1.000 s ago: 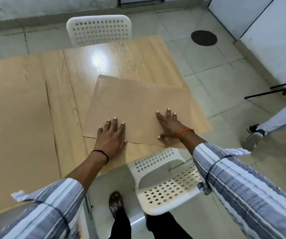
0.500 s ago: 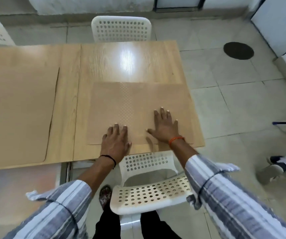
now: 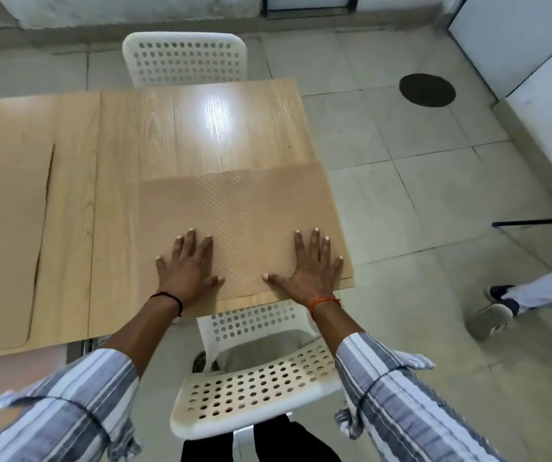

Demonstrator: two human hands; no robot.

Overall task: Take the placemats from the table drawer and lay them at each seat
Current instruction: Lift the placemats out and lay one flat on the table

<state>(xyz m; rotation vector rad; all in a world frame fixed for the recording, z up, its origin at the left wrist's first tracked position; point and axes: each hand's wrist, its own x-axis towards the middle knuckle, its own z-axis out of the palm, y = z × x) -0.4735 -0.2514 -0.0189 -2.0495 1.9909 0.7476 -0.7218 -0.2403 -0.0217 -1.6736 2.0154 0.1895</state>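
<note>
A tan woven placemat (image 3: 251, 208) lies flat on the right end of the wooden table (image 3: 174, 135), squared with the near edge in front of a white perforated chair (image 3: 254, 388). My left hand (image 3: 186, 266) presses flat on the mat's near left part, fingers spread. My right hand (image 3: 311, 265) presses flat on its near right part, close to the table's right edge. A second tan placemat (image 3: 1, 235) lies on the left part of the table. The drawer is not in view.
Another white perforated chair (image 3: 184, 58) stands at the far side of the table. A person's leg and shoe (image 3: 497, 305) are on the tiled floor at the right. A dark round floor cover (image 3: 427, 90) and a dark stand leg (image 3: 534, 221) lie to the right.
The placemat turned from a skewed angle to square with the table edge. My hands slid apart on it, the right one moving toward the right edge.
</note>
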